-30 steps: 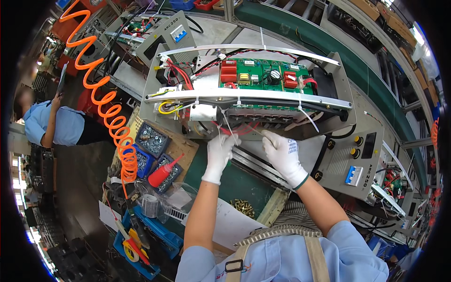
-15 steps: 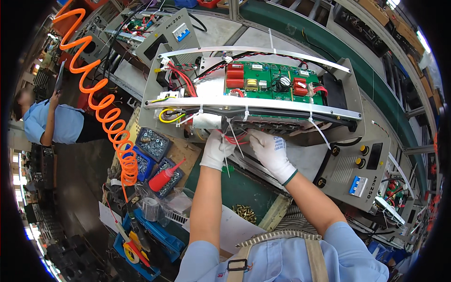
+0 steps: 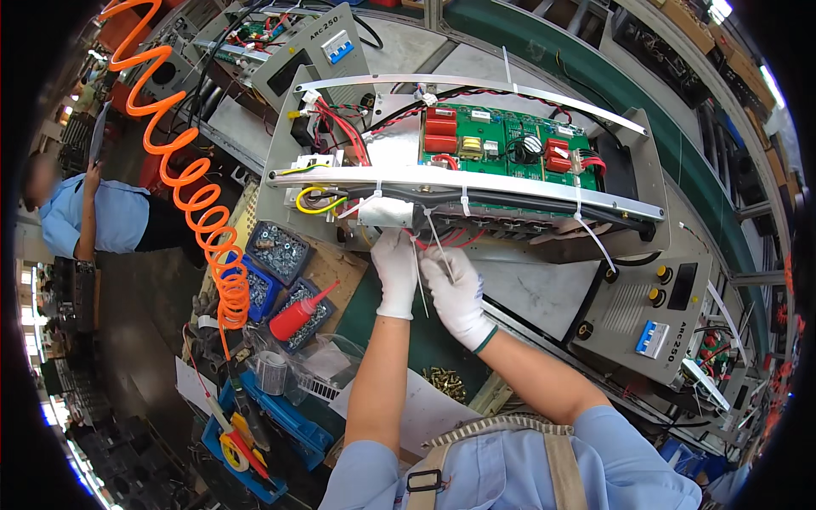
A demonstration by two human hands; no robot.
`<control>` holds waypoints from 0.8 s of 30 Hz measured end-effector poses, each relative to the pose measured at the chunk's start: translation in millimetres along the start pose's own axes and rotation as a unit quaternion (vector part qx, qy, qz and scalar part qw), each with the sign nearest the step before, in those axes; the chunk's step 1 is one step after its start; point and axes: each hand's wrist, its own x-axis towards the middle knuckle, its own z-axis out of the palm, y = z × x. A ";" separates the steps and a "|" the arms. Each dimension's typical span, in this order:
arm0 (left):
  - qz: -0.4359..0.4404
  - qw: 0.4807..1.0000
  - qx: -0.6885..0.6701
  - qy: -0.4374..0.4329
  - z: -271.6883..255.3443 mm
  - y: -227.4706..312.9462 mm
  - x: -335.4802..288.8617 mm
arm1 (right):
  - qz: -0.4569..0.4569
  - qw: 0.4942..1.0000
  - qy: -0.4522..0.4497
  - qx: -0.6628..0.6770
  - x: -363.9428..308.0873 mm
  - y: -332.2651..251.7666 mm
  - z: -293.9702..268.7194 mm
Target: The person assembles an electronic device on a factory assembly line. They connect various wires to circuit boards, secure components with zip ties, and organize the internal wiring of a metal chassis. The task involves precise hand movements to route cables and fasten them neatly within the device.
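An open grey machine casing (image 3: pixel 671 183) lies before me, with a green circuit board (image 3: pixel 510 144) inside. Black cables (image 3: pixel 527 201) run along its near aluminium rail (image 3: pixel 501 180), bound with white cable ties. My right hand (image 3: pixel 459 302), in a white glove, is closed on the tail of a white cable tie (image 3: pixel 435 234) at the near side. Beside it my gloved left hand (image 3: pixel 395 276) has its fingers pinched under the casing's near edge; what they hold is hidden. Another cable tie (image 3: pixel 422 289) dangles between the hands, and red wires (image 3: pixel 455 238) show just behind them.
Screw bins (image 3: pixel 276 251) and a red squeeze bottle (image 3: pixel 291 323) stand at left, near a coiled orange air hose (image 3: pixel 200 191). Brass screws (image 3: pixel 444 384) lie near me. Another grey machine (image 3: pixel 637 314) sits at right. A person in blue (image 3: pixel 106 217) stands far left.
My right hand has come down and left, closer to my left hand, and now grips the cable tie's tail. The left hand has shifted slightly. The view has moved a little.
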 end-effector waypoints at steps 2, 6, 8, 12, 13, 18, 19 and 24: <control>0.154 0.977 0.145 0.019 -0.4 5.7 -5.5 | -0.105 0.991 0.060 -0.061 24.5 -5.0 -16.2; 0.314 0.912 0.263 0.002 -10.3 23.1 -28.2 | -0.136 0.975 0.083 -0.152 41.2 -7.4 -33.8; 0.339 0.899 0.279 -0.008 -17.9 40.5 -24.1 | -0.193 0.955 0.083 -0.207 37.2 -18.3 -29.8; 0.370 0.893 0.252 -0.043 -24.6 37.7 -16.1 | -0.236 0.933 0.022 -0.271 31.0 -22.4 -25.0; 0.349 0.898 0.262 -0.044 -22.2 39.4 -15.7 | -0.271 0.914 0.014 -0.303 31.3 -20.5 -23.1; 0.323 0.904 0.281 -0.028 -13.5 39.5 -10.8 | -0.303 0.877 0.042 -0.371 38.5 -10.5 -12.3; 0.342 0.895 0.282 -0.047 -18.0 40.3 -10.4 | -0.283 0.876 0.044 -0.387 42.2 -15.9 -14.1; 0.405 0.849 0.313 -0.133 -35.0 41.9 -11.3 | -0.053 0.994 0.065 -0.074 46.1 -13.1 -8.8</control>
